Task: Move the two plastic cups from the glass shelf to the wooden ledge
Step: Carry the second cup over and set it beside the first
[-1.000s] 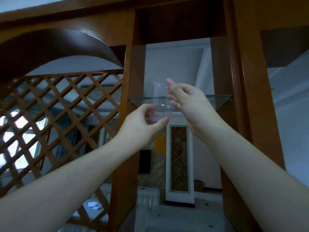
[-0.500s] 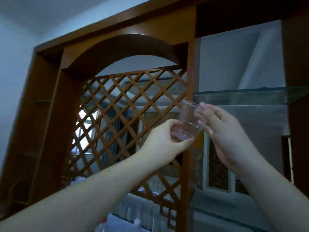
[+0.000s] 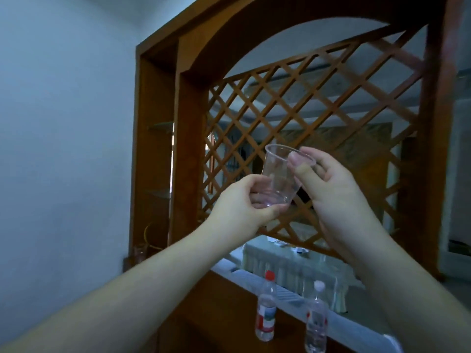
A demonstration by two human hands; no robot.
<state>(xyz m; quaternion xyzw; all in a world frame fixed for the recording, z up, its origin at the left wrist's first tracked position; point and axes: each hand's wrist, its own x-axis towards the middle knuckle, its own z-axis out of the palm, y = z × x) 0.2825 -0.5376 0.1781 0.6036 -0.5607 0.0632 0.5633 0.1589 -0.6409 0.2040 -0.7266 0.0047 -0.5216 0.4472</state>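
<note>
Carry step, judged: held the cup point(image 3: 279, 179) in mid-air in front of the lattice point(image 3: 318, 98), resting on nothing, well above the ledge point(image 3: 204, 314) and not yet set down. Could not tell whether one cup or two nested, given the doubled look of the rim.

Gripped the base with the left hand point(image 3: 237, 210), fingers point(image 3: 257, 197) curled tight round the bottom, thumb beneath. Pinched the upper wall near the rim with the right hand point(image 3: 339, 197), thumb and forefinger closed on it, the remaining fingers loosely bent behind. Kept the cup roughly upright, tipped slightly to the left, mouth up.

Next move, judged: needed a lowering toward the ledge, aimed at a bare patch beside the two bottles point(image 3: 266, 309) standing there, without knocking them. Called for a light grip too, and, if nested, a pulling apart so that each cup could stand alone.

Materials: thin clear plastic, tapered, with a rolled lip and faint rings near the base; likely flimsy, easily dented, light enough to tip. Smooth varnished brown wood on ledge, posts and arch. Flat slats crossed into diamonds in the lattice. Clear plastic bottles, one red-capped and red-labelled, one white-capped.
</note>
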